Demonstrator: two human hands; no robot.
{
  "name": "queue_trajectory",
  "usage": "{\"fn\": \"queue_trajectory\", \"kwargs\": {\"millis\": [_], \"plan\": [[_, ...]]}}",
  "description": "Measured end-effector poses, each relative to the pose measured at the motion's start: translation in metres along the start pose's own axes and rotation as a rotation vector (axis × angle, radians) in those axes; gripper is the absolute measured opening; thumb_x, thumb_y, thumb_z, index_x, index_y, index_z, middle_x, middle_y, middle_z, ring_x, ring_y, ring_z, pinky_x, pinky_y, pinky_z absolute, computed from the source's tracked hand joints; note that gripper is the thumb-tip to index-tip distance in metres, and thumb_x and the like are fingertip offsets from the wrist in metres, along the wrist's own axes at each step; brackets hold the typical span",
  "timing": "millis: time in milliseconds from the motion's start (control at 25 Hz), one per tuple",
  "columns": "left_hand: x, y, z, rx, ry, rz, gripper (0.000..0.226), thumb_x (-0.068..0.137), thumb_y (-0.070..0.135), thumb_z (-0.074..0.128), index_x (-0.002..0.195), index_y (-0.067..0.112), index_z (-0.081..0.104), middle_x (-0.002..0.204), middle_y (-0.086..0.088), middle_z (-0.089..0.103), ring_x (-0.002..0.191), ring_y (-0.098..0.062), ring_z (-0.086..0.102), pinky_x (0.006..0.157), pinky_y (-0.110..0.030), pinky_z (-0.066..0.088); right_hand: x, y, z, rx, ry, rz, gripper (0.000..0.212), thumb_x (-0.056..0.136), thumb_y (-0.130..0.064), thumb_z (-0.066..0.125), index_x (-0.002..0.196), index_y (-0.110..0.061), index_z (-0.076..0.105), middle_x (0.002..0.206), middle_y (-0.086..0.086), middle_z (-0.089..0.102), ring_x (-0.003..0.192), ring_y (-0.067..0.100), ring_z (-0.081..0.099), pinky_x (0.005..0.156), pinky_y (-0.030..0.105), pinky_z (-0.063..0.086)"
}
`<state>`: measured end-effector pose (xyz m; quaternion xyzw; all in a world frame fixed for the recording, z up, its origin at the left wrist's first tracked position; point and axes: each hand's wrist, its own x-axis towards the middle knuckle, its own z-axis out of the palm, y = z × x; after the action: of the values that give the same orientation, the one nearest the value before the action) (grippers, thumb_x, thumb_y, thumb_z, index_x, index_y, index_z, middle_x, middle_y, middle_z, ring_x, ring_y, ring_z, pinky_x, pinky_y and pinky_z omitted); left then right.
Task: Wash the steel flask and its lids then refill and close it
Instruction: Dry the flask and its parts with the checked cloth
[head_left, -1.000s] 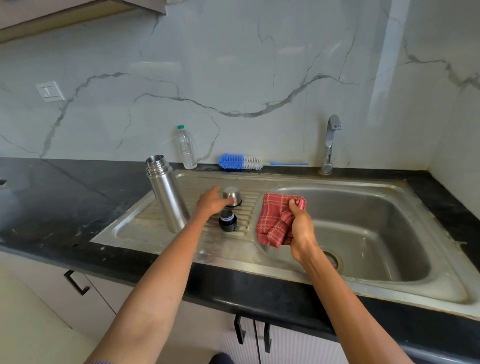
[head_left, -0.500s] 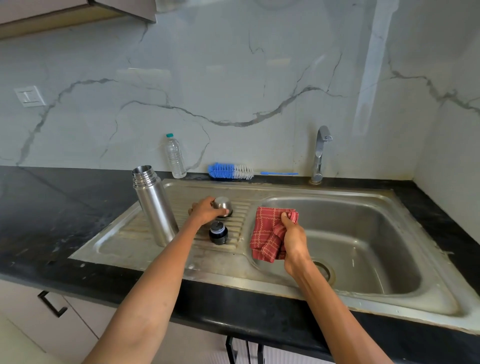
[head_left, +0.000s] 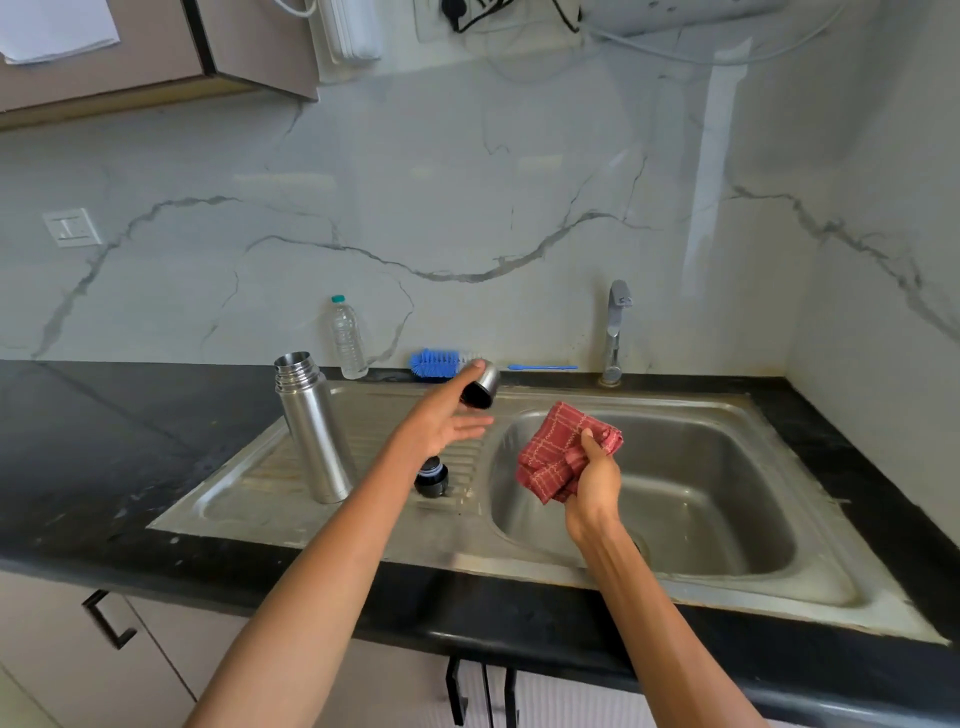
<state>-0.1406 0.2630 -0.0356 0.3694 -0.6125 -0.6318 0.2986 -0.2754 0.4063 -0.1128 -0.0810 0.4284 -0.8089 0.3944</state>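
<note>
A black table (head_left: 104, 441) carries a steel sink (head_left: 571, 564). On its drainboard stand the open steel flask (head_left: 311, 431) and a black inner lid (head_left: 431, 476). Along the back edge sit a plastic bottle (head_left: 347, 338) and a blue brush (head_left: 434, 362).

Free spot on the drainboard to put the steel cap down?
Bare ribbed patch of the drainboard left of the flask, and the front strip before the black stopper. Crowded between flask and stopper, under the left hand holding the steel cap.
</note>
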Motion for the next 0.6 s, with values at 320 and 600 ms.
{"fn": "queue_trajectory", "kwargs": {"millis": [320,600], "plan": [[-0.026,-0.031,0.078,-0.158,-0.010,-0.075,0.053,0.089,0.062,0.068,0.109,0.013,0.072,0.089,-0.008,0.077,0.071,-0.022,0.073,0.064,-0.033,0.061,-0.019,-0.016,-0.023,-1.096,-0.417,-1.046,0.050,0.106,-0.014,0.046,0.154,-0.024,0.042,0.160,-0.007,0.041,0.146,0.009,0.038,0.118,0.039,0.038],[-0.033,-0.033,0.100,0.060,0.120,0.189,0.041,0.097,0.051,0.063,0.094,0.012,0.077,0.087,-0.006,0.079,0.079,-0.018,0.072,0.069,-0.035,0.056,-0.017,-0.025,-0.036,-1.406,-0.368,-1.159,0.055,0.107,-0.029,0.036,0.160,-0.015,0.030,0.166,0.005,0.029,0.154,0.020,0.025,0.123,0.043,0.029]]}}
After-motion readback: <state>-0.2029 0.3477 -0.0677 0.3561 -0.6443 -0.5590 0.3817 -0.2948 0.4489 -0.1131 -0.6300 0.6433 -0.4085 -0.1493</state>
